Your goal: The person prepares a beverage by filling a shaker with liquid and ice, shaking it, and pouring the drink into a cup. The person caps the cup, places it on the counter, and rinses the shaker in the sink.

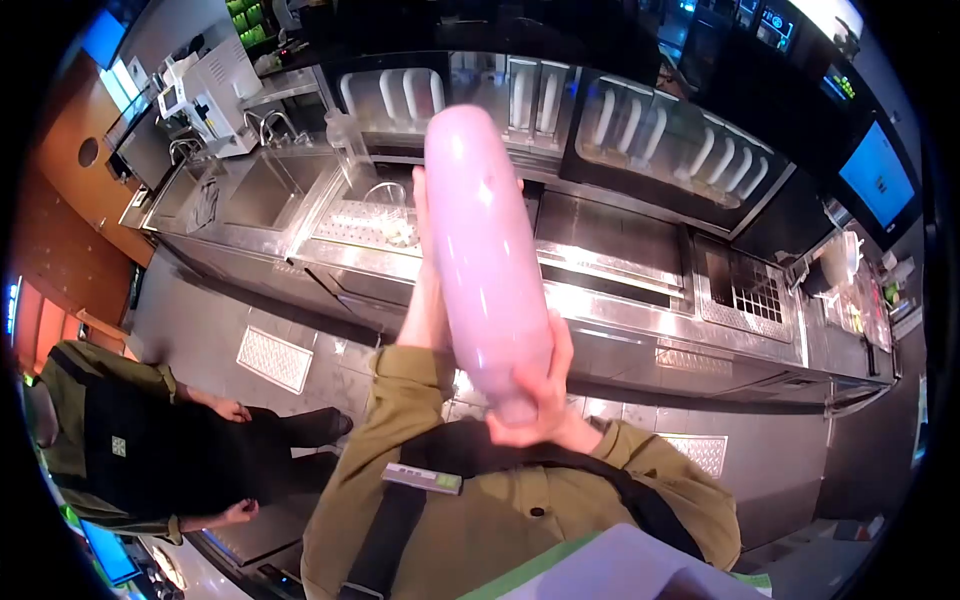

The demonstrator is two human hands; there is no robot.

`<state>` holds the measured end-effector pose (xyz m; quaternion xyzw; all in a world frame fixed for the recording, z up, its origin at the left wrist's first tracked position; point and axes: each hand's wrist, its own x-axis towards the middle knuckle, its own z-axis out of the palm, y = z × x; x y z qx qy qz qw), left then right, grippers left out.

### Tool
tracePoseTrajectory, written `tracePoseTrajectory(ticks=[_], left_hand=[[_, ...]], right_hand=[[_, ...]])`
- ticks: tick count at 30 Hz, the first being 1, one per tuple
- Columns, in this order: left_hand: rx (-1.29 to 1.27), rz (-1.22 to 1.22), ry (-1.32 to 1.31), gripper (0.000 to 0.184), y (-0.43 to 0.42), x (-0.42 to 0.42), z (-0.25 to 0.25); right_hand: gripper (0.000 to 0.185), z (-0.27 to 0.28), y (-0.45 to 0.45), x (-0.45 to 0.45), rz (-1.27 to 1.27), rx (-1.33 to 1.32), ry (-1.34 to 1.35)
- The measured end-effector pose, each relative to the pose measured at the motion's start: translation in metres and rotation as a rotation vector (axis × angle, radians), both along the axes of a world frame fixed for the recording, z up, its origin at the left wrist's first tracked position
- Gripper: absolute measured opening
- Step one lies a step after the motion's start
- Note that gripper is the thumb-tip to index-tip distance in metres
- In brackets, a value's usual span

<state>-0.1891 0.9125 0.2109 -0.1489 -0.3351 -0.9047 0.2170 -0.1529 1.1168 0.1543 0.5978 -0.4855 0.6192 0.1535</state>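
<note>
Our right grip (540, 390) clamps the near end and our left grip (424, 225) cups the back of the pink container (490, 240) raised before us, probably stiff, slippery, best held at both places.

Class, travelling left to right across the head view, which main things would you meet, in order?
White boxy machine → tall clear container → glossy pink cylindrical container → black-and-silver square grid → rectangular blue-lit screen.

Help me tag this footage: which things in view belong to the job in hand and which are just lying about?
In the job: pink container; left hand, partly hidden behind it; right hand, gripping its near end.

Just about: white machine; sink basin; blue screen; floor plate.
</note>
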Motion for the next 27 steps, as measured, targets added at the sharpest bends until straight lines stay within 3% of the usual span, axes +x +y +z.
tracePoseTrajectory(ticks=[2,3,5,6,8,9,11,12,14,15,18,20,21,23,24,26,27], left_hand=[[0.033,0.017,-0.322,0.067,-0.021,-0.010,-0.005],[0.090,0.111,-0.509,0.068,-0.017,-0.006,0.006],[0.087,0.211,-0.450,0.072,-0.008,0.005,-0.018],[0.053,0.260,-0.376,0.074,-0.009,0.002,-0.015],[0.052,0.032,0.056,0.073,0.021,0.014,-0.005],[0.035,0.063,-0.095,0.072,0.002,0.002,0.002],[0.058,0.126,-0.461,0.071,-0.026,-0.008,-0.018],[0.056,0.197,-0.516,0.069,-0.016,0.004,-0.026],[-0.008,0.347,-0.554,0.064,-0.008,0.004,-0.016],[0.003,0.421,-0.393,0.061,0.001,0.004,-0.022],[-0.123,0.356,-0.124,0.057,-0.003,-0.001,-0.052],[0.091,0.386,-0.578,0.056,0.008,-0.005,-0.012],[0.116,0.340,-0.718,0.054,-0.008,-0.011,-0.014],[0.048,0.395,-0.585,0.055,0.002,0.002,-0.039],[-0.010,0.415,-0.487,0.055,0.013,0.007,-0.019],[0.087,0.538,-0.322,0.051,0.036,0.016,-0.012],[0.075,0.375,-0.411,0.050,0.010,0.005,-0.030]], right_hand=[[0.084,-0.001,-0.013,-0.021,-0.116,0.098,-0.059],[0.086,0.007,-0.018,-0.029,-0.069,0.208,-0.341],[0.091,0.010,-0.002,-0.020,0.124,0.116,-0.387],[0.093,0.000,0.007,-0.008,0.017,0.020,-0.096],[0.095,-0.006,0.008,-0.005,0.036,0.002,-0.036],[0.096,-0.006,0.004,-0.010,0.027,0.017,-0.033],[0.095,-0.008,-0.007,-0.022,-0.075,0.149,-0.166],[0.094,0.016,-0.004,-0.023,0.150,0.229,-0.675],[0.089,-0.021,0.010,-0.035,0.110,0.180,-0.449],[0.087,-0.012,0.018,-0.020,0.282,-0.033,-0.343],[0.086,-0.010,0.034,-0.022,0.217,0.032,-0.087],[0.088,-0.012,0.014,-0.034,0.067,0.186,-0.467],[0.088,-0.006,0.008,-0.038,0.244,0.172,-0.813],[0.088,-0.009,0.019,-0.024,0.235,0.122,-0.638],[0.088,-0.014,0.028,-0.007,0.159,0.056,-0.422],[0.088,-0.031,0.032,-0.016,0.219,0.022,-0.272],[0.088,-0.027,0.029,-0.025,0.142,0.057,-0.213]])
